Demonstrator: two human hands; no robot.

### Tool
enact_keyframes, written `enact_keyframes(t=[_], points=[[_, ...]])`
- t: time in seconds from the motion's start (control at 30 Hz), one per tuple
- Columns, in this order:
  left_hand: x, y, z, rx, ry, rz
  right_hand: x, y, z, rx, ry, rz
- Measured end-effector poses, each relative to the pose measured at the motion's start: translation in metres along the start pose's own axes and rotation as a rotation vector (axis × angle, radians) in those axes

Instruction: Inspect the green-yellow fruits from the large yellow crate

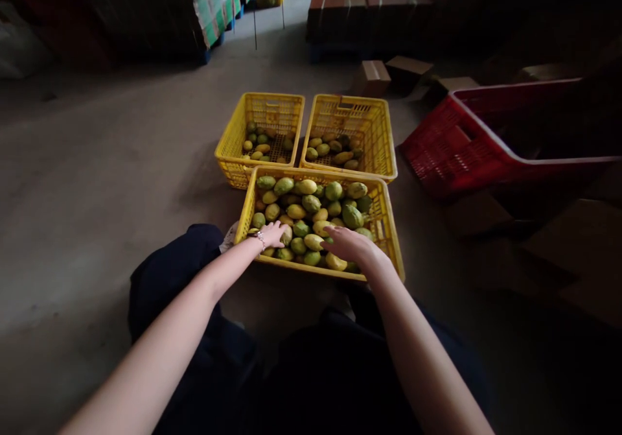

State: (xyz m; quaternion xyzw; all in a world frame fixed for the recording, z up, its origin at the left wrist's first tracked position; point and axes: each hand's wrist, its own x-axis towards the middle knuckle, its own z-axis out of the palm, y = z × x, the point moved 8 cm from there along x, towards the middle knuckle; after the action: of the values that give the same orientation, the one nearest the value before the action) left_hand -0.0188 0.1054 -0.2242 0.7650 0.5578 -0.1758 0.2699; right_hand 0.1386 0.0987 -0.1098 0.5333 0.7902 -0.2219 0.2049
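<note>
from the left, we see bare floor and, farther back, a tall stack with a green side. below, our dark-clothed left knee is bent beside the near yellow crate. beyond that crate, on the left, stands the back left yellow crate, with a small lot of green and yellow fruit in its bottom.

our left hand, with a bracelet at the wrist, reaches over the left part of the near crate, palm down and fingers spread on the fruit. this fruit, green to yellow and roundish or oval, lies in a broad layer across the near crate. our right hand is over the middle and right of it, palm down, fingers stretched out towards the left hand. we have the two hands apart, neither one closed round a piece; we cannot tell whether the right one touches the fruit.

behind, on the right, the back right yellow crate stands just beside its neighbour and also holds some fruit low down. past it we see cartons, a small cardboard box on the floor, and a red crate, tilted, at the far right.
</note>
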Motion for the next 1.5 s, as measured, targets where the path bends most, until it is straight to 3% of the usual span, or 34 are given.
enact_keyframes(t=[0.2,0.4,0.57,0.7,0.8,0.9,0.93,1.03,1.13,1.2,1.27,1.37,1.5], points=[[0.024,0.005,0.016,-0.078,0.056,0.028,-0.003,0.008,-0.012,-0.012,0.023,0.007],[0.017,0.004,0.009,-0.224,0.121,0.034,-0.011,0.016,-0.016,0.006,0.030,0.038],[0.005,-0.004,-0.004,-0.477,0.248,-0.058,-0.013,0.008,-0.015,0.012,0.056,0.011],[-0.015,-0.012,-0.029,-0.774,0.319,-0.129,-0.015,0.006,-0.019,0.018,0.058,-0.001],[-0.034,-0.003,-0.059,-1.037,0.276,-0.088,-0.015,0.009,-0.023,0.022,0.070,0.008],[-0.057,0.019,-0.092,-1.309,0.115,0.050,-0.014,0.016,-0.025,0.025,0.079,0.031],[-0.067,0.032,-0.098,-1.514,-0.041,0.107,-0.014,0.018,-0.025,0.026,0.078,0.040],[-0.099,0.052,-0.127,-1.764,-0.128,0.206,-0.012,0.021,-0.022,0.034,0.073,0.052],[-0.124,0.056,-0.143,-2.120,0.003,0.187,-0.010,0.020,-0.019,0.040,0.066,0.046],[-0.135,0.055,-0.143,-2.304,0.118,0.147,-0.010,0.018,-0.017,0.042,0.057,0.048],[-0.140,0.057,-0.140,-2.413,0.154,0.138,-0.009,0.018,-0.014,0.042,0.044,0.058],[-0.140,0.056,-0.132,-2.491,0.184,0.100,-0.005,0.022,-0.011,0.047,0.028,0.084],[-0.140,0.034,-0.128,-2.422,0.334,-0.048,0.009,0.037,0.000,0.061,0.039,0.152]])
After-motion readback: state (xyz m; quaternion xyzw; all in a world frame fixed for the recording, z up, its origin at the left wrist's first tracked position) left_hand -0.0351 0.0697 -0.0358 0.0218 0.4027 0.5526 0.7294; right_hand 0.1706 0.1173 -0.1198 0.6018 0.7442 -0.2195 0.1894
